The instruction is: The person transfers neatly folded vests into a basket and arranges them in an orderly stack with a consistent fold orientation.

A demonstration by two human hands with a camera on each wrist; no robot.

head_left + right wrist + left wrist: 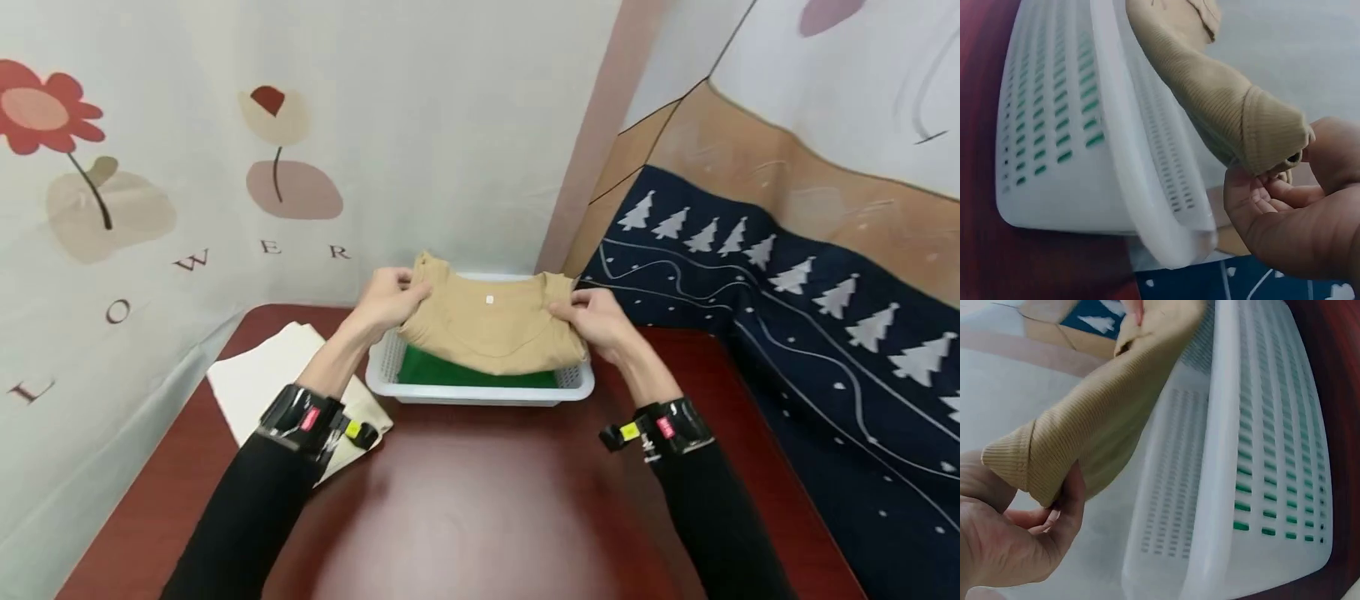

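Note:
A folded tan ribbed top [491, 329] with a scooped neckline and a small white label hangs over a white perforated plastic basket [480, 400]. My left hand [392, 300] pinches its left side, and my right hand [596, 321] pinches the right side. In the left wrist view the thumb and fingers [1069, 503] grip a folded corner of the top [1085, 425]. The right wrist view has fingertips [1244, 194] pinching the opposite corner of the fabric [1222, 100]. Green cloth [480, 375] lies inside the basket, partly hidden under the top.
Folded cream cloth [262, 375] lies on the dark red table [465, 500], left of the basket and partly behind my left forearm. A pale curtain with flower prints [420, 125] hangs behind the table. Navy fabric with white trees [787, 333] hangs along the right side.

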